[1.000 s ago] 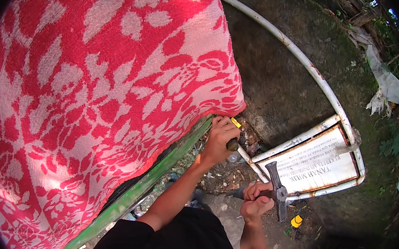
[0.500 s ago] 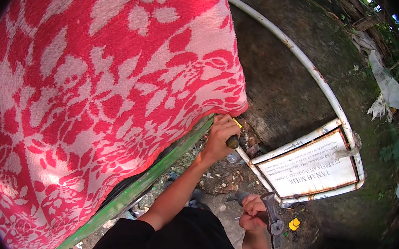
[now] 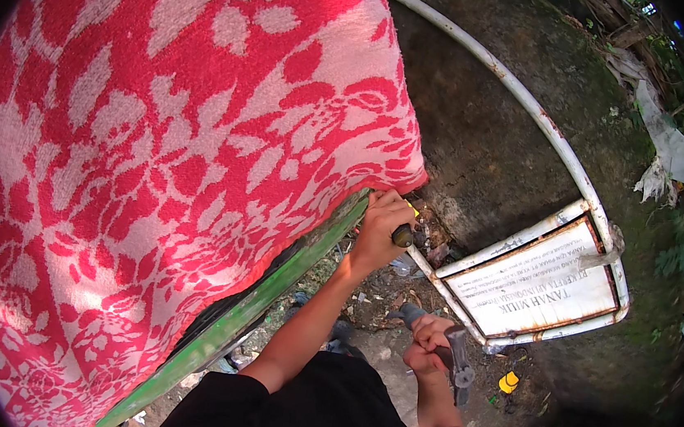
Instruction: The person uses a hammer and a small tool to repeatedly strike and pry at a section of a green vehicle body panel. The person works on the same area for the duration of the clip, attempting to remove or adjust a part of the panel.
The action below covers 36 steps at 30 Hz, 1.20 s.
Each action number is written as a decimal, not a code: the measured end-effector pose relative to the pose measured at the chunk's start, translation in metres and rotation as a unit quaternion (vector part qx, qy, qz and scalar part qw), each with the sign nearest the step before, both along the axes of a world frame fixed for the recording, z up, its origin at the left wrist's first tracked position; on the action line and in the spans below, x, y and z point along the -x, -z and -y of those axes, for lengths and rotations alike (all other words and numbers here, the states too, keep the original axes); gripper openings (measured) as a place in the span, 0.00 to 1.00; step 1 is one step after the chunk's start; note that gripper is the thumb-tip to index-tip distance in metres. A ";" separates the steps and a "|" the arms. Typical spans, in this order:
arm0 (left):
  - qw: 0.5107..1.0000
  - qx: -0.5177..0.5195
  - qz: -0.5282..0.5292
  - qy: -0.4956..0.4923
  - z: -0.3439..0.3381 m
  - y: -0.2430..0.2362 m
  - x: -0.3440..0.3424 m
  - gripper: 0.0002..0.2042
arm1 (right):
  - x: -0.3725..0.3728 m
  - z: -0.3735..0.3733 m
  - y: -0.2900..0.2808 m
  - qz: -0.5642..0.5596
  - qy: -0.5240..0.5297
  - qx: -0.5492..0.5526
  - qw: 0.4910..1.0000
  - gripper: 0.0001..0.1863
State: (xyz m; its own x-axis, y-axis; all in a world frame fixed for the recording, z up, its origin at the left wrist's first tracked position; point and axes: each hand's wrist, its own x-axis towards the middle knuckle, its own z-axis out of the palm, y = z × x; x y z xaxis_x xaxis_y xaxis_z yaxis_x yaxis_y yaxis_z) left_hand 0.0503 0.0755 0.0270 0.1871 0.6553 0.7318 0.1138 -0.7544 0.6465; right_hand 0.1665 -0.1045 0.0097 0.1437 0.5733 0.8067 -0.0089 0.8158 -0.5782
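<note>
A red-and-pink floral cloth drapes the left side, over a green beam; a curved white tube frame stands far right. The left hand, its fingers curled around a dark-ended handle, is almost where it was a second ago, just beside the cloth's right corner. The right hand, closed in a fist on a hammer, sits nearer and right. The hammer's head, earlier across the frame's sign panel, now lies nearer and left of it, its long axis running far to near. The handle's butt faces right; its other end is hidden.
</note>
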 end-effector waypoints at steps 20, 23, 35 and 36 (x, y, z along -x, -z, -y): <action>0.996 0.038 -0.065 0.045 -0.003 0.049 0.004 0.14 | -0.016 -0.010 0.006 -0.010 0.248 0.421 0.872 0.25; 0.997 0.026 -0.063 0.039 0.006 0.046 -0.003 0.15 | -0.035 -0.011 -0.052 -0.083 0.156 0.486 0.856 0.14; 0.995 -0.072 -0.074 0.017 0.034 0.013 0.021 0.13 | -0.028 0.051 0.092 -0.220 0.113 0.636 0.731 0.18; 0.995 -0.073 -0.064 0.018 0.033 0.012 0.021 0.13 | -0.034 0.048 0.091 -0.216 0.102 0.612 0.753 0.18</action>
State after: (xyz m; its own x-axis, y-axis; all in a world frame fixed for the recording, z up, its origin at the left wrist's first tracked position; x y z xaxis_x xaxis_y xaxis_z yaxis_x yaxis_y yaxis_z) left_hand 0.0292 0.0423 0.0147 0.3072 0.5355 0.7867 0.1596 -0.8439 0.5122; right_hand 0.2006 -0.1530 -0.0817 0.4269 0.7801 -0.4573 -0.3594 -0.3176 -0.8775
